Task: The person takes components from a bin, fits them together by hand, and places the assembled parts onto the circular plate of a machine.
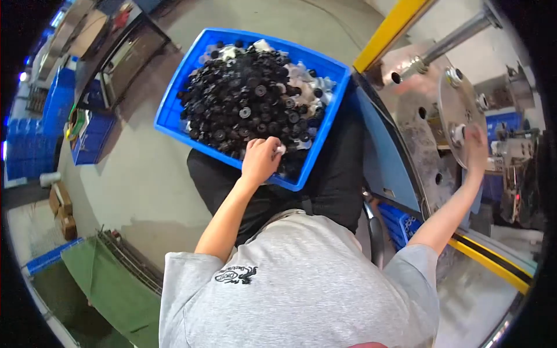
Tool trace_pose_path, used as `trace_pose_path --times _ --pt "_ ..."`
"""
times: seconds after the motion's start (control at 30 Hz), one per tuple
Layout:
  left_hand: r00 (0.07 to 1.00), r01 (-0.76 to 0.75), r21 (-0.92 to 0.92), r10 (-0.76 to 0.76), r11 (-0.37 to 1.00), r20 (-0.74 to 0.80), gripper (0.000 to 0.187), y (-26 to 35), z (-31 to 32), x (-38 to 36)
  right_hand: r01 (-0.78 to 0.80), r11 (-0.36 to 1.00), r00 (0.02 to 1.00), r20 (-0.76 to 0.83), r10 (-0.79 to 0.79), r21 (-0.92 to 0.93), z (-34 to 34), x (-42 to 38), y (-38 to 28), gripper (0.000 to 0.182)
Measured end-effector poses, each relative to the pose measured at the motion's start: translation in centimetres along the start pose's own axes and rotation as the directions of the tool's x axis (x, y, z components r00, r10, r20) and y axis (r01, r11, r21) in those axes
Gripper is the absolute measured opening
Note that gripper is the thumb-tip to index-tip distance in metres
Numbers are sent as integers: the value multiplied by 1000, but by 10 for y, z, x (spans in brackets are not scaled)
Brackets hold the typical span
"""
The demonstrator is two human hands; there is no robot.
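A blue plastic bin [169, 110] rests across my lap, heaped with small round black parts [243, 93] and some white parts [301, 75]. Over the bin's near side, my left hand [262, 158] is closed, with a small white part [281, 150] at its fingertips. To the right, my right hand [476, 145] reaches to a round metal disc [448, 110] on a machine. Its fingers are blurred beside a white fitting [458, 133] on the disc, and whether they grip it cannot be made out.
The machine's metal plate [415, 139] has several dark holes, and a yellow frame bar [389, 32] runs above it. Below is a blue crate [397, 223]. On the left stand another blue bin [91, 136] and stacked blue crates [26, 148]; green cloth [110, 278] lies lower left.
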State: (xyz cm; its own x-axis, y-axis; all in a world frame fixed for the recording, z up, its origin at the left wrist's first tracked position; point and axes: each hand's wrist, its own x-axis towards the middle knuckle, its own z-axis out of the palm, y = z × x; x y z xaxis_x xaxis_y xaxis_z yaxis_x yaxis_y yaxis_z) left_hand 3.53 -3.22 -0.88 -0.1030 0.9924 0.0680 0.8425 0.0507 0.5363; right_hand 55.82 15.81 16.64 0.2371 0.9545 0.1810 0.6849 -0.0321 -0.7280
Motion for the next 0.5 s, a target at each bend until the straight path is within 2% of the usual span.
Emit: trace_pose_path --times 0.03,0.1,0.13,0.17,0.2,0.23,0.27,0.3,0.33,0.37,0.43,0.5 --pt "997 -2 -68 -4 998 -77 30 0 0 -3 88 982 983 -147 -114 -169 3 -6 -13 41" --pt "972 -26 -198 -21 980 -236 32 1 0 -4 174 844 843 -366 -394 -507 17 -23 -42 38" --pt "947 -66 -189 2 980 -320 31 5 -1 -4 147 969 909 -360 -212 -199 47 -54 -72 36" --pt "917 -106 -173 29 979 -398 29 10 -4 -5 208 974 959 -212 -186 90 88 -88 -103 33" --pt "917 -96 -162 24 982 -398 29 18 -7 -4 288 935 956 -2 -294 206 127 -114 -118 29" --pt "909 -160 -127 96 979 -405 26 29 -11 -1 206 907 890 314 -330 368 165 -145 -127 34" --pt "896 -226 -93 169 970 -410 22 38 -13 1 -75 898 718 648 -254 435 200 -174 -132 39" --pt "888 -295 -58 252 954 -384 22 48 -13 2 -316 816 643 742 -191 484 224 -206 -138 41" --pt "873 -365 -24 332 931 -358 21 54 -13 3 -538 691 542 826 -156 484 243 -229 -141 43" --pt "871 -362 -16 332 932 -361 21 52 -14 5 -451 755 620 776 -118 476 256 -238 -140 38" --pt "850 -449 -119 382 886 -362 21 47 -15 9 -522 621 702 708 -76 584 270 -234 -125 33" --pt "830 -488 -118 418 865 -369 23 21 -31 25 -487 647 756 654 -24 587 257 -216 -113 31"
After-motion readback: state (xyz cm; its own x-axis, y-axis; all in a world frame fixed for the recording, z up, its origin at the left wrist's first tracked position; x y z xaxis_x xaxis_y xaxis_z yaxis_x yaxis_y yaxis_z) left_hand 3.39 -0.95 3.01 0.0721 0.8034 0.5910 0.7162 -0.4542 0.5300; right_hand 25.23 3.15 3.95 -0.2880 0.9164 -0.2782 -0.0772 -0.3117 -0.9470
